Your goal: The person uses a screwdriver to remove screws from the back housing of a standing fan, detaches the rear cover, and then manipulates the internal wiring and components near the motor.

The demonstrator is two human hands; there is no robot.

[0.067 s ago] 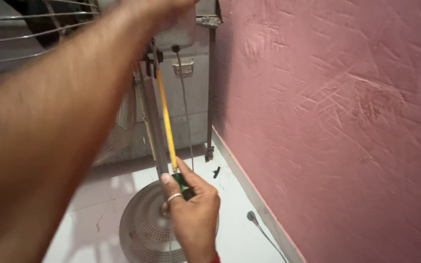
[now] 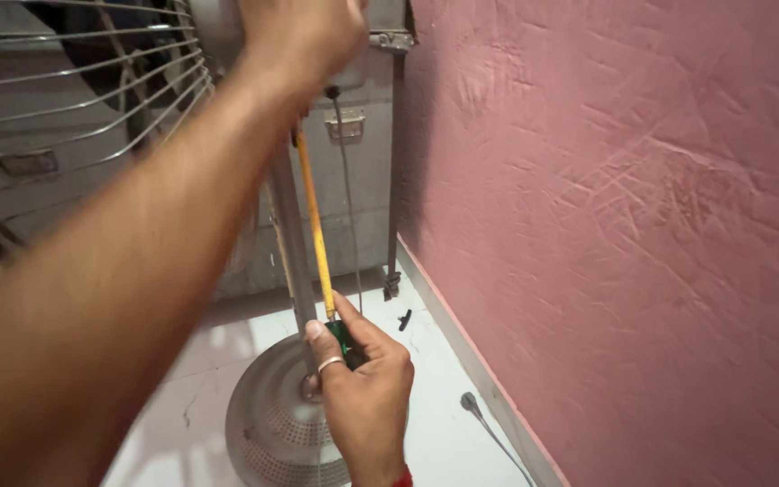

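While the right hand wraps its grip around the green handle of a long screwdriver with a yellow shaft, the tool stands nearly upright, its handle low and near, its shaft running up and slightly left toward the fan's head. A pale ring shows on one finger of that hand, and a bit of red shows at the wrist. The shaft is thin, straight and bright yellow-orange; only a sliver of the green handle shows between thumb and fingers. Its tip is hidden behind the left hand, which is raised at the top of the view, its forearm crossing the near left of the scene. That hand presses against the grey metal head of the pedestal fan; whether it is closed on anything I cannot tell. Just left of the shaft rises the fan's grey metal pole, standing on a round, perforated grey base on the pale tiled floor. The curved wire fan guard fills the far left. A rough pink wall takes the right side. A thin grey cord lies on the floor near the wall.
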